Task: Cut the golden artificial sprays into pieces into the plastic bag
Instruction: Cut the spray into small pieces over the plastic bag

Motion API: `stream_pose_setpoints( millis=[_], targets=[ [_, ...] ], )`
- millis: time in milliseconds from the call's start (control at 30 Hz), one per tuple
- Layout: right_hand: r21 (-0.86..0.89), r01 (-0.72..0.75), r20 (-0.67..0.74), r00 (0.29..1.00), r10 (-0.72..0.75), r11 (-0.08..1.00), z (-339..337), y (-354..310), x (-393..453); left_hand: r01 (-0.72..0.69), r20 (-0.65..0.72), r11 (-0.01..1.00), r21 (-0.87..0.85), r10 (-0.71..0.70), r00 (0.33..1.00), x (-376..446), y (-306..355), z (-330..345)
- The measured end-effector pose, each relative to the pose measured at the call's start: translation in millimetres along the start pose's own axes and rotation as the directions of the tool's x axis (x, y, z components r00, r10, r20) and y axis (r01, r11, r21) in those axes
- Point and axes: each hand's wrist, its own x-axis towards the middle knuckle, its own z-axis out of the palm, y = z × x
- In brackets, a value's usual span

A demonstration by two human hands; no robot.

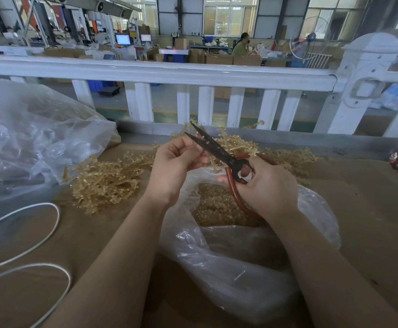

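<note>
Left hand [176, 162]: pinches a small spray piece [196, 146] between fingertips.
Right hand [266, 185]: grips scissors [219, 152], blades apart.
Plastic bag [240, 268]: beneath both hands, holding cut bits.

Sprays [103, 181] left of bag [240, 268]

The right hand [267, 185] hides the scissors' [219, 153] lower handle loop.

Sprays [103, 181] golden, cut bits in clear plastic bag [240, 268] same shade. Scissors [226, 159]: black blades, reddish-brown handles (plain, no pattern). Surface [359, 209] tan, railing [155, 71] white.
</note>
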Motion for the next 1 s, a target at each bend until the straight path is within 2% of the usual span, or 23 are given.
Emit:
stream_pose_setpoints(
  millis=[300,733,1000],
  targets=[
    [0.027,0.018,-0.003,1.000,-0.018,0.999,0.3,0.8,-1.6,-0.024,0.023,0.999,-0.024,0.024,0.999,0.9,-3.1,-2.3],
    [0.079,0.031,-0.049,0.998,-0.028,0.996,-2.6,-2.5,-2.3,-0.093,0.061,0.992,0.090,0.088,0.994,-1.1,-2.5,-1.8],
    [0.120,0.029,0.004,1.000,-0.030,0.992,-1.3,-1.3,-1.4,-0.071,0.083,0.995,0.063,0.066,0.994,-1.1,-2.8,-2.0]
  ],
)
